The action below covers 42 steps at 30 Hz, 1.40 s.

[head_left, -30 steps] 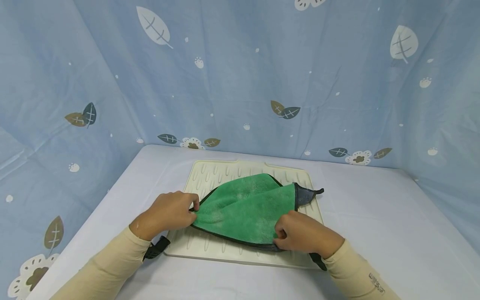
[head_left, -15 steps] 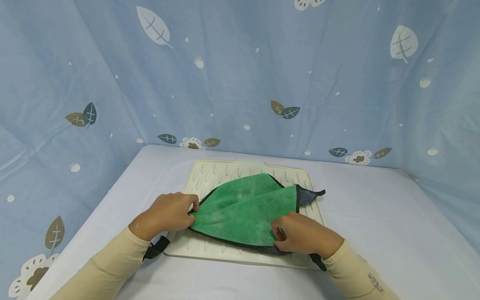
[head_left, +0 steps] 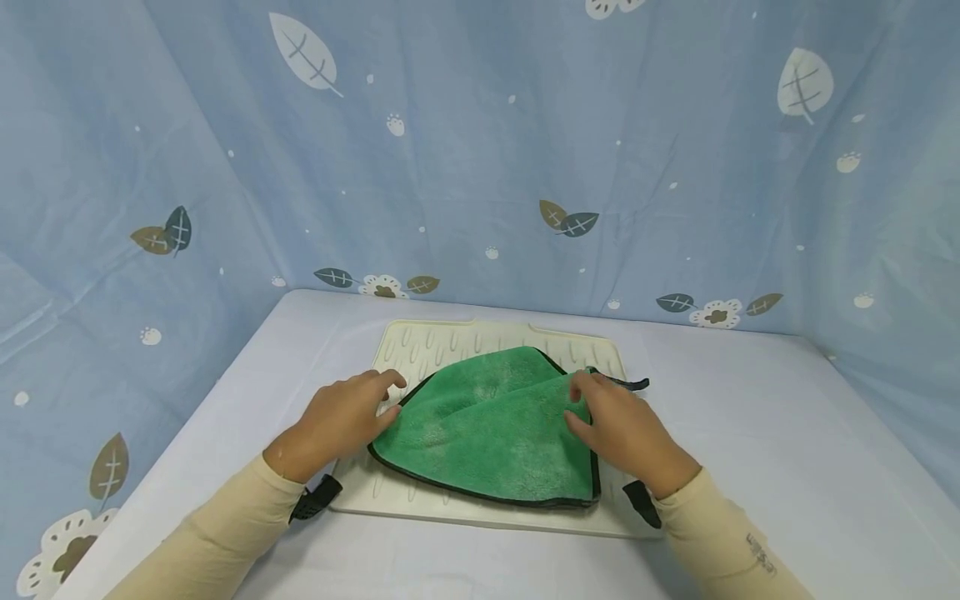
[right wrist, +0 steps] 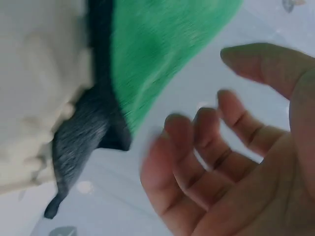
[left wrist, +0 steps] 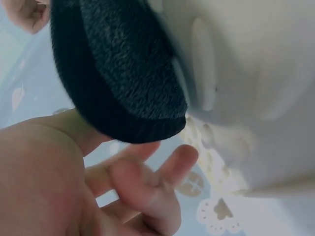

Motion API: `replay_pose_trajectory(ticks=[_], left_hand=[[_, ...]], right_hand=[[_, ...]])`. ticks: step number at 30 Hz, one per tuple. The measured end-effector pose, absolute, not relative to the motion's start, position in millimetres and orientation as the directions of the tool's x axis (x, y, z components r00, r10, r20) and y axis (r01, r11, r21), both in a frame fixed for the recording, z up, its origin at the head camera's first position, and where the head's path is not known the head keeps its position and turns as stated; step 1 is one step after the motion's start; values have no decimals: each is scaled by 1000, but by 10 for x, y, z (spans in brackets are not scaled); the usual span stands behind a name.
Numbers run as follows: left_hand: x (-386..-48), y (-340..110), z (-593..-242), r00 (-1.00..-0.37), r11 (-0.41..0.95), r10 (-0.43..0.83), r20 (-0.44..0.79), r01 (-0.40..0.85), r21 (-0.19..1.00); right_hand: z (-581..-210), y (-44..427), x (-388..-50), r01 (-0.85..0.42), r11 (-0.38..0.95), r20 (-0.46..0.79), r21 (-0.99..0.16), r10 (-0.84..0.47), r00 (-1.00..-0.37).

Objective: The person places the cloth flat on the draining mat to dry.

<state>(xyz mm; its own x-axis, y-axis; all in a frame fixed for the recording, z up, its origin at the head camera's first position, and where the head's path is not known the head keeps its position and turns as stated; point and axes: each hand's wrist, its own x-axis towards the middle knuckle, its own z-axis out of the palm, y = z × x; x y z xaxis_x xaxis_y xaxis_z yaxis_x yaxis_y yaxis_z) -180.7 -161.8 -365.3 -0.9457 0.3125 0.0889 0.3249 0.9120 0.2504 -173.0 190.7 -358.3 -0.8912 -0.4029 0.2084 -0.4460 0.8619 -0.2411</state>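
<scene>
A green towel (head_left: pixel 495 442) with black edging lies folded across a cream ribbed mat (head_left: pixel 431 333). Its grey reverse (left wrist: pixel 130 59) shows in the left wrist view. A grey corner with a hanging loop (right wrist: pixel 74 142) sticks out past the mat's right side. My left hand (head_left: pixel 341 425) is at the towel's left end, fingers parted and holding nothing; whether the thumb touches the cloth, I cannot tell. Over the towel's right edge hovers my right hand (head_left: pixel 628 429), its fingers loosely bent and clear of the cloth in the right wrist view.
The mat rests on a table covered in white cloth (head_left: pixel 735 433). Behind and at both sides hangs a blue curtain (head_left: pixel 480 150) printed with leaves and flowers. Black straps (head_left: pixel 315 497) circle the wrists.
Both hands have let go of the towel and spread their fingers. The right hand has moved up and away from the near edge, and the towel's near right corner now lies flat.
</scene>
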Motion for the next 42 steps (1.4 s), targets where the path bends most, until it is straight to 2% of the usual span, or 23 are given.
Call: replay_pose_trajectory(ticks=[5,9,14,21,26,33,42], left_hand=[[-1817,-1602,-3675,-941,908,332,68,338,246],[-1834,-1584,-3685,-940,904,339,41,337,261],[-1837,-1573,-3696,-937,896,347,36,343,283],[-1812,-1601,-3684,-929,882,367,46,363,300],[-1790,-1610,-3671,-922,880,386,-8,366,303],[-1773,-1606,-3672,-907,877,408,-106,358,320],[-1751,-1619,-3654,-882,858,457,-116,402,321]], right_hand=[[-3602,2005,-1807,-321,916,160,-240,-289,-944],[-3624,2054,-1832,-288,935,95,-209,-273,-957],[-3644,2066,-1830,-296,940,45,-168,-293,-955],[-3663,2063,-1841,-340,925,89,-171,-329,-940],[-3687,2057,-1868,-360,910,114,-205,-343,-932],[-3723,2030,-1890,-373,888,79,-271,-365,-928],[-3713,2006,-1878,-397,861,62,-319,-399,-915]])
